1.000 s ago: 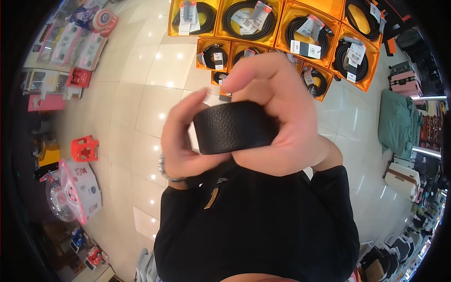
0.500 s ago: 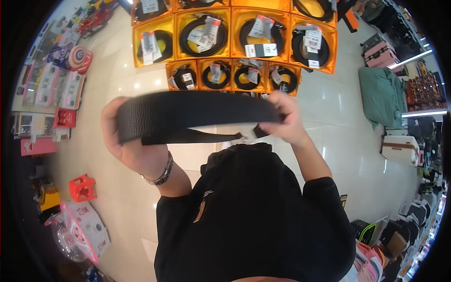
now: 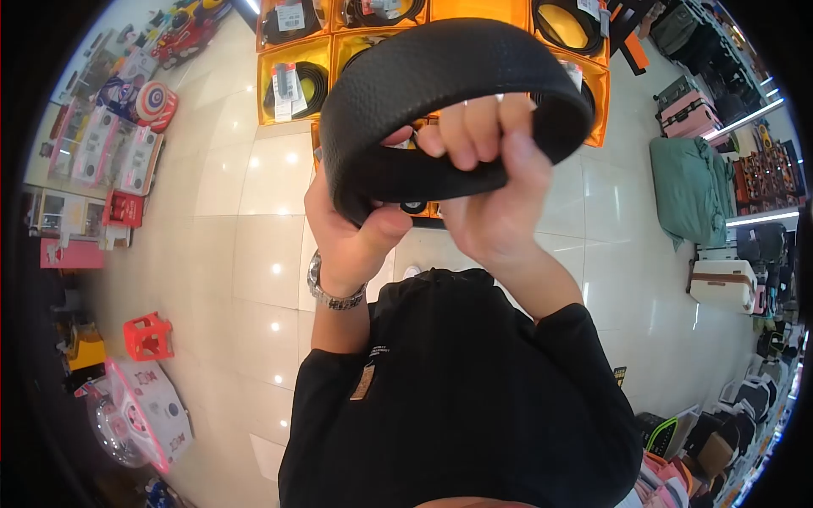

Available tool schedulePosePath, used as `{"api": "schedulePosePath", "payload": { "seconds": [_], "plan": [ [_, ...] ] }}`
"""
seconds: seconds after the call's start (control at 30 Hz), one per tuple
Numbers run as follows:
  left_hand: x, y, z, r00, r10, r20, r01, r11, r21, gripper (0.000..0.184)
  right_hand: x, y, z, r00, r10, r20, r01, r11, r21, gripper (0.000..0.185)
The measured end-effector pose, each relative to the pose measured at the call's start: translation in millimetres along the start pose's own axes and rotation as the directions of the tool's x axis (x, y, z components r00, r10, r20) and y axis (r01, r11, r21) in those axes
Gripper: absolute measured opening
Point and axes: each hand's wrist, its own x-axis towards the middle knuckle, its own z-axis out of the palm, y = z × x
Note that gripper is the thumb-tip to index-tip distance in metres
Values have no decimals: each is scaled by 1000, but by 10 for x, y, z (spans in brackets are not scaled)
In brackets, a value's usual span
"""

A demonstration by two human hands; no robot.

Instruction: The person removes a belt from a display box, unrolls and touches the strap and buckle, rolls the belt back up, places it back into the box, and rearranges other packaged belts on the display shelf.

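Note:
A black grained-leather belt [image 3: 440, 63], bent into a wide loop, is held up in front of my chest. Its left bend sits in my left hand [image 3: 351, 245], the thumb pressing on the lower edge and a fingertip showing inside the loop. My right hand [image 3: 500, 190] is closed around the lower strand, with its fingers curled over into the loop. No buckle shows, and part of the strap is hidden behind my hands. A metal watch [image 3: 333, 295] is on my left wrist.
Behind the belt stands a display of orange boxes [image 3: 267, 80], several holding coiled black belts with tags. A red stool [image 3: 148, 336] and a pink-and-white toy box [image 3: 161, 411] are at left. At right are a green covered bundle [image 3: 682, 182] and a white suitcase [image 3: 720, 284].
The belt has gone from a long, flattened loop to a rounder one and moved up and right. My hands have come closer together, and my right fingers now curl over the lower strand.

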Motion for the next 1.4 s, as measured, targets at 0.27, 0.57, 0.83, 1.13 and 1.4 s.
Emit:
{"api": "schedulePosePath", "payload": {
  "seconds": [0.27,0.57,0.83,1.13,1.4],
  "plan": [
    [123,-103,-64,920,38,-389,-13,998,66,29,-258,249,-185,926,361,-111,-357,738,-572,40],
    [209,-36,-147,906,-173,-387,126,981,-145,37,-552,567,-970,571,814,-107,-373,141,-917,57],
    [235,-193,-324,930,-165,-328,164,986,-30,27,-1335,330,-1923,853,440,-282,-372,132,-919,23],
    [227,-739,-362,682,-731,-26,604,544,583,35,-959,-851,-1640,814,341,-471,-580,423,-696,38],
    [139,-895,-202,698,-711,87,544,605,582,29,-990,-876,-1346,746,535,-396,-631,380,-676,62]
  ]
}}
